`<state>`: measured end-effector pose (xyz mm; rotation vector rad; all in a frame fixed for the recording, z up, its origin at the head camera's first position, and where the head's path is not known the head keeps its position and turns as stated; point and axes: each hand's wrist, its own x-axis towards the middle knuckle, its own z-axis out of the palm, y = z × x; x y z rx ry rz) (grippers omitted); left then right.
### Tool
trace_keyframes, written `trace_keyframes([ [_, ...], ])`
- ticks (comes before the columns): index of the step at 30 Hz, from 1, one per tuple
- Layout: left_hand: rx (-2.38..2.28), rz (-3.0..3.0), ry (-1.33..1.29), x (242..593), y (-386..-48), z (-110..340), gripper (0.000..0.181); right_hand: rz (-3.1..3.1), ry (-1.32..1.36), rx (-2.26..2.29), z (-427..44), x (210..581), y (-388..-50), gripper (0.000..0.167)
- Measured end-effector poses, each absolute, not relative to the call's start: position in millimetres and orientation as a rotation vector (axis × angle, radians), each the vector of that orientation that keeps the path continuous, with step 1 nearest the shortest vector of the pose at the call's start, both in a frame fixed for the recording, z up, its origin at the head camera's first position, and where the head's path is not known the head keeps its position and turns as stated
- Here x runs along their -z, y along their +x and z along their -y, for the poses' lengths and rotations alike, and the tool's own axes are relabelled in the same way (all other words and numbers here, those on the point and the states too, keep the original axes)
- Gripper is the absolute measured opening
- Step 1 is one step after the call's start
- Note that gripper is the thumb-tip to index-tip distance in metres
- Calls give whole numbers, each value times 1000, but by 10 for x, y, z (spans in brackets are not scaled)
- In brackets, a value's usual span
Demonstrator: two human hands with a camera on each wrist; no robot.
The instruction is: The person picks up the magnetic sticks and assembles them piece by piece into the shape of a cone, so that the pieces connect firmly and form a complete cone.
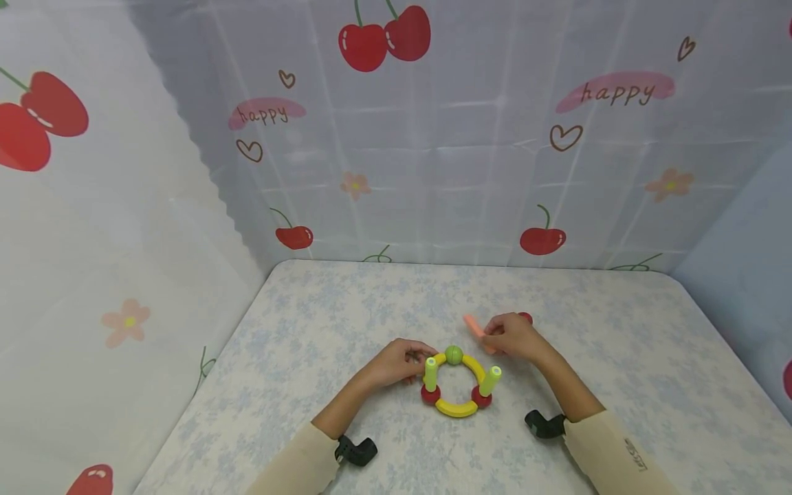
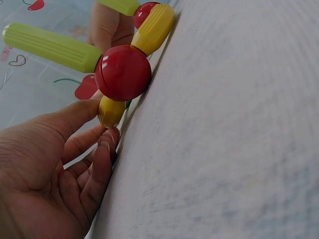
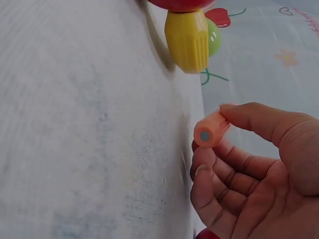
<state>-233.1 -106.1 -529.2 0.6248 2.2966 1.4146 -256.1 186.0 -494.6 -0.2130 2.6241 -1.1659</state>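
A ring of yellow curved rods (image 1: 456, 410) joined by two red balls (image 1: 430, 394) and a green ball (image 1: 454, 355) lies on the table. Two lime-green rods (image 1: 431, 375) stand up from the red balls, the right one leaning outward. My left hand (image 1: 391, 362) is at the ring's left side, thumb and fingertips pinching a yellow curved rod (image 2: 112, 112). Right of the ring's far side, my right hand (image 1: 518, 335) holds an orange rod (image 3: 213, 128) between thumb and fingers, a grey disc showing in its end. The orange rod is apart from the ring.
Another red ball (image 1: 526, 317) sits just behind my right hand, partly hidden by it. The table (image 1: 346, 295) has a pale blue floral cover. A curtain (image 1: 433, 172) printed with cherries hangs along its far edge, and another stands at the left.
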Motion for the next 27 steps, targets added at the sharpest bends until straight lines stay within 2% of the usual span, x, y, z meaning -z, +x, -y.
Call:
trace_keyframes([
  [27,-1399,-2291,630,5261,-2325,1071,30,-2566,-597,1425,-1764,4827,-2457,13],
])
